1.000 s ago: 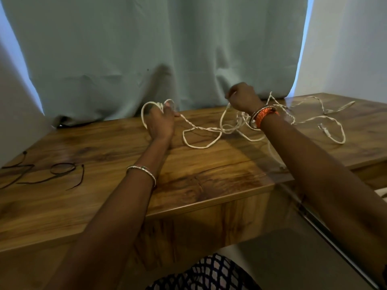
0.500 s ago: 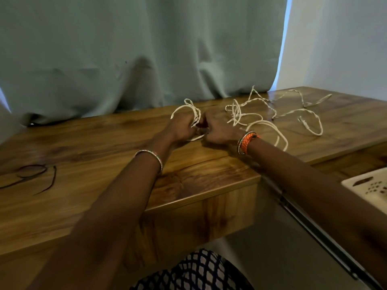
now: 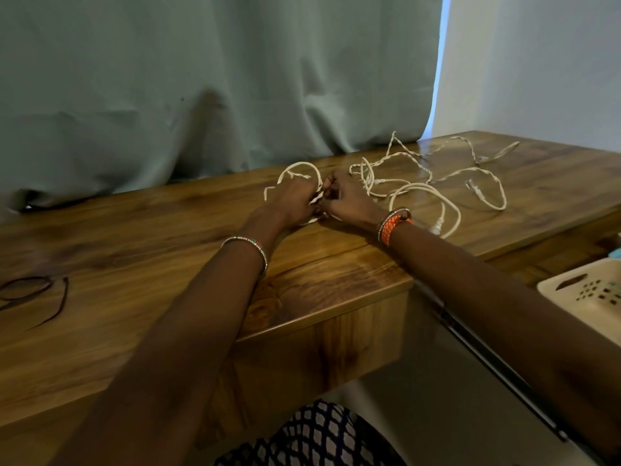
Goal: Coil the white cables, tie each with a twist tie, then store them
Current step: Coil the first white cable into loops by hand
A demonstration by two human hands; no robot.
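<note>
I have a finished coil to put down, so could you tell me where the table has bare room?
Bare wood lies between the dark twist ties and the left hand, along the near table edge. Right of the right hand, loose white cable crowds the surface.

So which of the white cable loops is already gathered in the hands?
The small coil rising behind the left hand, pinched where it meets the right hand. The other loops lie loose on the table to the right.

Two hands (image 3: 295,201) (image 3: 347,203), one white cable tangle (image 3: 423,190), one basket (image 3: 588,297).
</note>
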